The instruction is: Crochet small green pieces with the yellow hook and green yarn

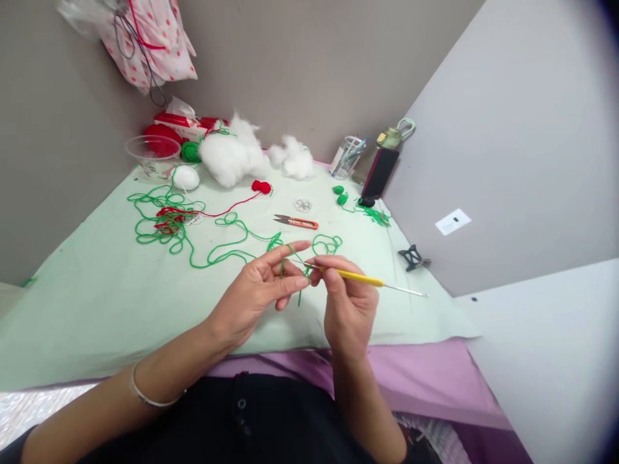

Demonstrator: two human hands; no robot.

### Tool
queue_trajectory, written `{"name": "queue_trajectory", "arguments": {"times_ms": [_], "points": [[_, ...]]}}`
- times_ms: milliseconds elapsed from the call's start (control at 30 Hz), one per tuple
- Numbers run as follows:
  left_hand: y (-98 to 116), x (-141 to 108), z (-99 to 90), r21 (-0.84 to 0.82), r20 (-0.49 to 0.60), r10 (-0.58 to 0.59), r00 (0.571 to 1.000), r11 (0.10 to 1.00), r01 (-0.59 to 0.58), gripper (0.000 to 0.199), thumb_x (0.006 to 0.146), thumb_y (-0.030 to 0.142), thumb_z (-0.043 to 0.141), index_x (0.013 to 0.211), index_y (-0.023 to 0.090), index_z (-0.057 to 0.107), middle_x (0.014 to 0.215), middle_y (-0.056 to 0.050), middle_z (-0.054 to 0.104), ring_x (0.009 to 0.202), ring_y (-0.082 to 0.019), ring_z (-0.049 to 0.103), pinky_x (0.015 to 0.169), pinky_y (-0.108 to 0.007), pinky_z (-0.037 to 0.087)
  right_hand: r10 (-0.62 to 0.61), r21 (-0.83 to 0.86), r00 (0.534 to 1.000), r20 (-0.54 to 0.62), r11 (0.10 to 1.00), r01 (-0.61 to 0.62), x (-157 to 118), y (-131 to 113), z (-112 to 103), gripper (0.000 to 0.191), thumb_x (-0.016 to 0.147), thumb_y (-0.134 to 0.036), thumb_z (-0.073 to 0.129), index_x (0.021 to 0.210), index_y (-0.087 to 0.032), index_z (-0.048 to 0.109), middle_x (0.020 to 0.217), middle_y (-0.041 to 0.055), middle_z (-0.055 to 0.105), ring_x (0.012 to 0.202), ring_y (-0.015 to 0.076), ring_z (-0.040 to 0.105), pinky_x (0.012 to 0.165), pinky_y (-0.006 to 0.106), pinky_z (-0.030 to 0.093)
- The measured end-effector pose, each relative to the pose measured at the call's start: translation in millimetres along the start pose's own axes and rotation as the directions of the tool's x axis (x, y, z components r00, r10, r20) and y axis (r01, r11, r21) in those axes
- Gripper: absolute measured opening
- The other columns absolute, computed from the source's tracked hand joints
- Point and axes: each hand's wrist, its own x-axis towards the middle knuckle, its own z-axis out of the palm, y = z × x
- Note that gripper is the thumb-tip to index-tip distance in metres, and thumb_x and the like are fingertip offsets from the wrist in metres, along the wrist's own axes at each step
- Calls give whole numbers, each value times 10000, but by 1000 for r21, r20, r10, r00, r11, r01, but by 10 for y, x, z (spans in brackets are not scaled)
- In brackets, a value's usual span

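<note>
My left hand (264, 283) pinches green yarn (300, 298), with a strand looped over its raised index finger and a short tail hanging below. My right hand (351, 299) is closed around a crochet hook (360, 278) with a yellow handle. One metal end of the hook points left into the yarn between my hands; the other sticks out to the right. How the yarn sits on the tip is too small to tell. Just beyond my fingers lie orange-handled thread snips (297, 222) and a loose curl of green yarn (327, 244).
Tangled green yarn (159, 200) spreads across the left side. Behind it are a clear tub (152, 158), a white ball (186, 177) and white stuffing (235, 154). A small red piece (262, 187) lies mid-table. Rightward are a phone (380, 173), a pen cup (347, 158) and green pieces (342, 199).
</note>
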Motion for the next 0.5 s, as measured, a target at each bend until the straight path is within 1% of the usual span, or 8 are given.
{"name": "queue_trajectory", "arguments": {"times_ms": [100, 200, 267, 333, 367, 433, 467, 500], "points": [[12, -5, -26, 31, -19, 5, 1000, 1000, -4, 389, 838, 273, 879, 1221, 270, 809, 808, 44, 628, 527, -3, 471, 531, -174, 358, 89, 141, 996, 6, 986, -89, 11, 13, -34, 133, 1002, -300, 667, 1003, -253, 792, 890, 15, 777, 670, 115, 666, 629, 272, 555], [43, -9, -58, 57, -24, 24, 999, 998, -22, 324, 853, 293, 863, 1173, 269, 825, 821, 43, 621, 529, -5, 476, 550, -188, 366, 68, 155, 997, 29, 985, -72, 10, -34, -70, 175, 1037, -308, 602, 997, -241, 758, 891, 18, 784, 637, 122, 685, 586, 275, 569], [53, -13, -71, 85, -33, 48, 998, 995, -45, 313, 859, 302, 855, 1168, 264, 826, 808, 43, 606, 540, -16, 479, 556, -196, 371, -14, 24, 999, 37, 1000, 13, -12, -77, -88, 201, 1061, -268, 544, 1029, -244, 741, 921, 22, 785, 662, 128, 698, 608, 286, 586], [46, -18, -72, 130, -51, 85, 995, 988, -78, 343, 861, 303, 853, 1200, 263, 815, 799, 42, 599, 563, -31, 483, 560, -199, 375, -167, -193, 982, 83, 965, 180, -47, -93, -98, 225, 1061, -200, 511, 1100, -249, 728, 962, 34, 781, 737, 146, 721, 671, 310, 610], [38, -21, -69, 150, -58, 101, 993, 984, -92, 378, 856, 294, 857, 1230, 264, 802, 799, 42, 602, 575, -38, 486, 562, -198, 379, -261, -298, 955, 138, 909, 292, -67, -85, -100, 242, 1050, -165, 514, 1144, -248, 720, 985, 45, 780, 795, 162, 735, 709, 324, 621], [18, -27, -55, 150, -59, 103, 993, 984, -93, 495, 835, 267, 875, 1315, 264, 757, 802, 41, 620, 583, -45, 484, 560, -195, 378, -430, -445, 863, 265, 739, 505, -102, -38, -94, 295, 1012, -111, 559, 1236, -237, 705, 1039, 76, 778, 911, 191, 744, 774, 344, 634], [11, -29, -46, 123, -52, 82, 995, 989, -75, 551, 823, 259, 883, 1353, 258, 731, 787, 44, 621, 571, -44, 475, 550, -192, 369, -492, -491, 814, 309, 651, 579, -116, -8, -87, 329, 989, -91, 595, 1266, -231, 703, 1064, 89, 772, 949, 200, 741, 791, 344, 635], [7, -30, -37, 79, -41, 44, 998, 996, -41, 588, 818, 262, 887, 1378, 244, 711, 752, 49, 608, 552, -42, 459, 535, -189, 354, -531, -527, 782, 327, 584, 617, -125, 19, -81, 360, 966, -73, 629, 1279, -230, 710, 1088, 99, 761, 968, 203, 735, 801, 341, 633]]}}
